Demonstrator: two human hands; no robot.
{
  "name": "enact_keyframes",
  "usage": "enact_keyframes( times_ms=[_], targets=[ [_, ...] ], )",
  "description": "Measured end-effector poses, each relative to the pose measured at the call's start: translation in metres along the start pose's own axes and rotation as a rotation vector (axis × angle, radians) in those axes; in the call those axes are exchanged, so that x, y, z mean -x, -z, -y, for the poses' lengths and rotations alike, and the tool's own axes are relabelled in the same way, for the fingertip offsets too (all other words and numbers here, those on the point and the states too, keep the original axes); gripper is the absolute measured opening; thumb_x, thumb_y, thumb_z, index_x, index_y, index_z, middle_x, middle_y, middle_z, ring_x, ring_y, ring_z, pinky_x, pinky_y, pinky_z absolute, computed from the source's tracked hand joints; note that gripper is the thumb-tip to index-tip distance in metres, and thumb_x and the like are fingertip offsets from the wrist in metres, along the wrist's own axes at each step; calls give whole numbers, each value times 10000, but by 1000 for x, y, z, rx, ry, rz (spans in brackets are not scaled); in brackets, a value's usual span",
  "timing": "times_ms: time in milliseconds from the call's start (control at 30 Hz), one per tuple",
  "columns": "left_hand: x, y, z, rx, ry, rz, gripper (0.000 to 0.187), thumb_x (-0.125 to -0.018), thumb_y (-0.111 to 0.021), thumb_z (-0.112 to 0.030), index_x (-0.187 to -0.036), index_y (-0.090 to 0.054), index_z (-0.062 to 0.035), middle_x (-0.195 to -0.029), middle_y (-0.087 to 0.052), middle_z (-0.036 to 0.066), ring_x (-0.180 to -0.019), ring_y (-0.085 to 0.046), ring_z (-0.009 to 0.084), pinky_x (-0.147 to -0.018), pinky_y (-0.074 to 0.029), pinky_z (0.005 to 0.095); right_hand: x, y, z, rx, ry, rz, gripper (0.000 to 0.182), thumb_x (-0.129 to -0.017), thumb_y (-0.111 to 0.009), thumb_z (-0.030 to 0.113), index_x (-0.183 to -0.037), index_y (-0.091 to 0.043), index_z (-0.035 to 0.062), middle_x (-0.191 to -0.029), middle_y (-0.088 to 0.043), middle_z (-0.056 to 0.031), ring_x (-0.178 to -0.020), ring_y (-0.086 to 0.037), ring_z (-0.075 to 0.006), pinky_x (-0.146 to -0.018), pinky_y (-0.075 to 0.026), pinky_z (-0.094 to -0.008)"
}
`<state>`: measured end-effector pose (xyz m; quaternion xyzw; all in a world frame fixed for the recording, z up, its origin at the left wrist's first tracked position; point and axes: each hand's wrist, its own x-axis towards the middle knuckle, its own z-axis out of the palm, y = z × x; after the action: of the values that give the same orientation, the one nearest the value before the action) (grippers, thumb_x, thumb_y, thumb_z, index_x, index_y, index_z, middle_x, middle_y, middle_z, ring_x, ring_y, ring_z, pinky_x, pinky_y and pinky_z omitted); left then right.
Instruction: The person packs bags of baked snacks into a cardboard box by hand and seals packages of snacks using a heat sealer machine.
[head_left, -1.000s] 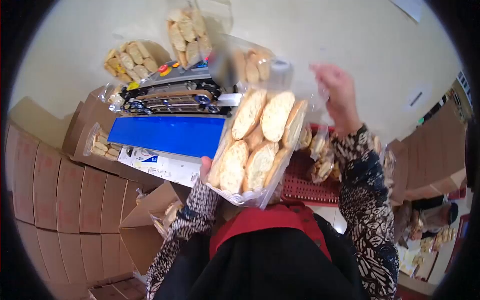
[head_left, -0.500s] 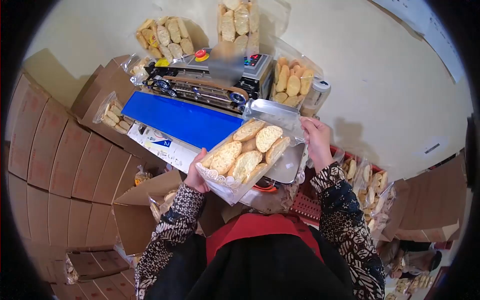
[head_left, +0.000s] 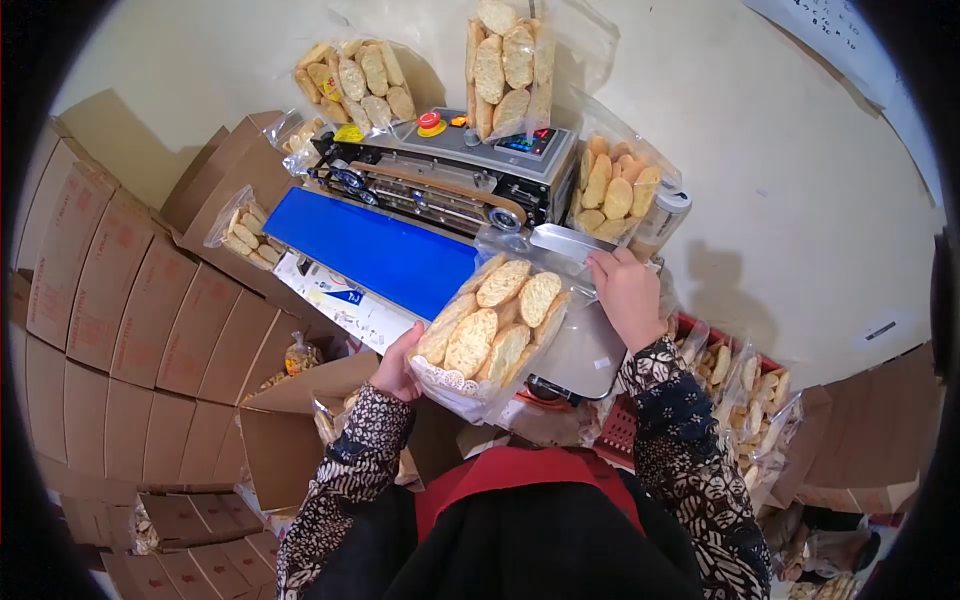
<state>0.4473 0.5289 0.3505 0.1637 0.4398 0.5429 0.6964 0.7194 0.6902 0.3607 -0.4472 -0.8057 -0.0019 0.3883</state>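
Note:
A clear plastic bag of pale oval bread slices (head_left: pixel 470 342), with a white lacy print along its bottom, is held up in front of me. My left hand (head_left: pixel 398 366) is closed around its lower left side. With fingers pinched together, my right hand (head_left: pixel 628 298) grips the open top end of the bag at its right edge. Just beyond the bag stands a band sealing machine (head_left: pixel 420 150) with a red button, and its blue conveyor belt (head_left: pixel 365 255) runs to the left. A metal plate (head_left: pixel 585 350) lies under the bag's right side.
Filled bread bags (head_left: pixel 508 75) stand behind and on the machine, another (head_left: pixel 615 190) to its right beside a lidded jar (head_left: pixel 662 222). Stacked cartons (head_left: pixel 120 270) line the left. An open carton (head_left: pixel 285 450) sits lower left. A red crate (head_left: pixel 615 430) and more bread bags (head_left: pixel 745 400) are at right.
The bag has turned more upright, and my right hand has rolled over at its top edge. A blurred shape over the machine's panel is gone. The whole view has shifted slightly.

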Motion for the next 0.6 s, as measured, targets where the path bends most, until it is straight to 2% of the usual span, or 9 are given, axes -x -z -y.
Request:
enact_keyframes(
  times_ms=[33, 167, 267, 333, 433, 467, 500, 600],
  targets=[
    [1, 1, -1, -15, -4, 1, 613, -837, -444, -454, -1224, -389, 17, -1186, -492, 150, -1068, -502, 241, -899, -408, 350, -1, -2, 2, 104, 10, 58, 129, -762, -580, 214, -820, -638, 114, -646, -551, -93, -531, -560, -265, -484, -451, -370],
    [4, 2, -2, 8, -60, -22, 638, -840, -424, -472, -1243, -362, 19, -1210, -471, 151, -1085, -489, 244, -914, -396, 357, -4, 0, 11, 125, 1, 105, 151, -777, -559, 242, -847, -638, 134, -632, -563, -85, -529, -562, -257, -475, -451, -367],
    [12, 1, -7, 86, -113, 95, 697, -847, -357, -523, -1282, -289, 17, -1264, -406, 167, -1112, -463, 266, -915, -402, 383, 8, 4, 20, 134, 13, 184, 181, -787, -543, 248, -913, -622, 144, -614, -571, -89, -536, -568, -262, -476, -448, -374],
    [21, 8, -6, 113, -130, 126, 701, -847, -350, -527, -1287, -275, 14, -1263, -403, 173, -1116, -457, 275, -900, -417, 391, 28, 10, 29, -184, -105, 124, 189, -784, -555, 216, -946, -598, 129, -565, -548, -92, -505, -552, -274, -459, -425, -376],
    [31, 13, -6, 123, -170, 143, 712, -850, -330, -537, -1302, -232, 5, -1262, -394, 185, -1125, -445, 292, -859, -453, 404, 66, 5, 32, -209, -165, 247, 229, -774, -555, 223, -979, -557, 122, -629, -580, -107, -578, -575, -290, -519, -451, -382],
    [31, 14, -4, 191, -203, 97, 703, -850, -322, -541, -1300, -243, -7, -1258, -395, 192, -1096, -467, 307, -835, -465, 420, 67, 11, 37, -227, -80, 218, 213, -758, -573, 187, -951, -542, 103, -661, -588, -115, -605, -578, -288, -540, -454, -374],
    [31, 14, -2, 258, -236, 51, 694, -850, -314, -545, -1298, -253, -19, -1255, -395, 199, -1067, -489, 322, -811, -477, 436, 68, 11, 38, -224, -84, 216, 213, -758, -573, 187, -951, -542, 103, -661, -588, -115, -605, -578, -288, -540, -454, -374],
    [27, 37, 7, 324, -264, 122, 690, -845, -330, -551, -1280, -284, -18, -1262, -397, 175, -1083, -480, 298, -831, -465, 422, 68, 9, 38, -198, -92, 195, 186, -745, -582, 156, -916, -547, 93, -685, -591, -120, -621, -581, -283, -548, -455, -373]
  ],
)
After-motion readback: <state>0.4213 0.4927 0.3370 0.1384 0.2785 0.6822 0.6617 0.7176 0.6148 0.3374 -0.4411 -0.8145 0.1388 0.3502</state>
